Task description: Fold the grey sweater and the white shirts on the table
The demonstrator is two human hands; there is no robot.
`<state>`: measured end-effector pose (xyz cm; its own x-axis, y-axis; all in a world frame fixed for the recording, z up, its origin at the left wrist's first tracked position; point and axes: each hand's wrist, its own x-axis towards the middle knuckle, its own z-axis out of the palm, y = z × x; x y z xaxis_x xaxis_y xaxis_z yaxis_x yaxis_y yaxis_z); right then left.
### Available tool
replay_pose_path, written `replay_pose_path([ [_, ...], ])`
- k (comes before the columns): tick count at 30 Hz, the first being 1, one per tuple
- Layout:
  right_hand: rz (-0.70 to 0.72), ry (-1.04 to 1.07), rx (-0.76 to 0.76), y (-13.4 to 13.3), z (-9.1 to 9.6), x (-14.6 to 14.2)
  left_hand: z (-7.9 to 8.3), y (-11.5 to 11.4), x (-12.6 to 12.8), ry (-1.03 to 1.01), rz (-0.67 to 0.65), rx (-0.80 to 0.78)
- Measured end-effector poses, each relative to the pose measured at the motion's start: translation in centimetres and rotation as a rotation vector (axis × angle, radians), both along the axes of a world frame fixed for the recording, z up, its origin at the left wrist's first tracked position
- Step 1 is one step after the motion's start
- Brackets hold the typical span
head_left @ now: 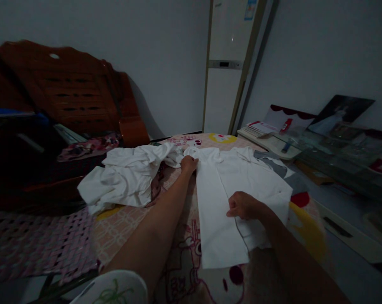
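A white shirt (257, 181) lies spread on a cloth-covered round table, its left side folded inward as a long strip. My left hand (189, 163) is closed on the far left corner of this strip, near the collar. Over the strip's inner edge, about midway down, my right hand (244, 205) is closed with thumb and fingers pinched on the fabric. A crumpled pile of white cloth (127, 175) sits to the left of my left hand. Grey fabric (273, 164) shows beyond the shirt's right side, partly hidden by it.
The patterned tablecloth (216, 283) covers the table. On the left are a wooden bench (79, 93) and a woven seat (45, 245). A glass shelf (345, 156) and papers (262, 128) stand at right. A tall white cabinet-like appliance (222, 97) is behind.
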<state>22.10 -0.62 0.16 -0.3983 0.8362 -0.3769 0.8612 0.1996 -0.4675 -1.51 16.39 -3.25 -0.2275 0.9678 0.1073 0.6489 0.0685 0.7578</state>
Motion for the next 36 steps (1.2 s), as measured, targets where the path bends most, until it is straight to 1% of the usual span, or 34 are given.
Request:
replay_pose_path([
  [2,0.007,0.027,-0.001,0.1,-0.2,0.1,0.1,0.2,0.6,0.104,0.095,-0.054],
  [3,0.008,0.047,-0.006,0.1,-0.3,0.2,0.1,0.1,0.9,0.147,0.127,-0.057],
  [5,0.005,0.090,-0.029,0.2,-0.5,0.5,-0.1,-0.3,1.1,0.190,0.151,-0.013],
  [7,-0.006,0.121,-0.058,0.3,-0.6,0.8,-0.3,-0.7,1.1,0.220,0.156,0.021],
  [9,-0.011,0.134,-0.073,0.3,-0.7,0.9,-0.3,-1.1,0.9,0.234,0.148,0.011],
  [11,-0.023,0.130,-0.087,0.4,-0.6,0.8,0.1,-1.4,0.9,0.238,0.140,0.011],
  [13,-0.055,0.111,-0.117,0.4,-0.5,0.6,0.8,-1.8,1.0,0.271,0.117,0.073],
  [15,-0.090,0.095,-0.150,0.4,-0.5,0.5,1.4,-2.7,1.6,0.348,0.023,0.147],
  [16,-0.098,0.094,-0.157,0.5,-0.5,0.4,1.5,-3.4,2.0,0.390,-0.059,0.165],
  [18,-0.099,0.102,-0.160,0.6,-0.6,0.4,1.2,-5.3,2.9,0.451,-0.289,0.157],
  [20,-0.096,0.119,-0.166,0.7,-0.9,0.6,0.2,-7.4,3.7,0.486,-0.548,0.144],
  [21,-0.092,0.130,-0.171,0.7,-1.0,0.6,-0.4,-8.4,3.9,0.514,-0.645,0.140],
  [22,-0.090,0.144,-0.173,0.7,-1.1,0.7,-1.0,-9.3,4.0,0.539,-0.684,0.169],
  [24,-0.087,0.182,-0.164,0.6,-1.0,0.7,-1.9,-10.4,4.0,0.576,-0.696,0.185],
  [27,-0.098,0.237,-0.141,0.1,-0.4,0.7,-2.4,-10.8,3.7,0.607,-0.682,0.169],
  [29,-0.133,0.277,-0.095,-0.1,0.1,1.2,-2.4,-10.8,3.4,0.624,-0.681,0.180],
  [30,-0.165,0.295,-0.040,-0.3,0.3,1.6,-2.3,-10.9,3.3,0.633,-0.680,0.189],
  [32,-0.248,0.288,0.139,-0.5,0.5,3.0,-2.3,-11.2,3.1,0.650,-0.690,0.202],
  [34,-0.306,0.202,0.343,-0.8,0.3,4.6,-2.3,-11.5,2.9,0.662,-0.710,0.203],
  [36,-0.288,0.063,0.474,-1.3,-0.2,6.1,-2.3,-11.8,2.8,0.670,-0.723,0.197],
])
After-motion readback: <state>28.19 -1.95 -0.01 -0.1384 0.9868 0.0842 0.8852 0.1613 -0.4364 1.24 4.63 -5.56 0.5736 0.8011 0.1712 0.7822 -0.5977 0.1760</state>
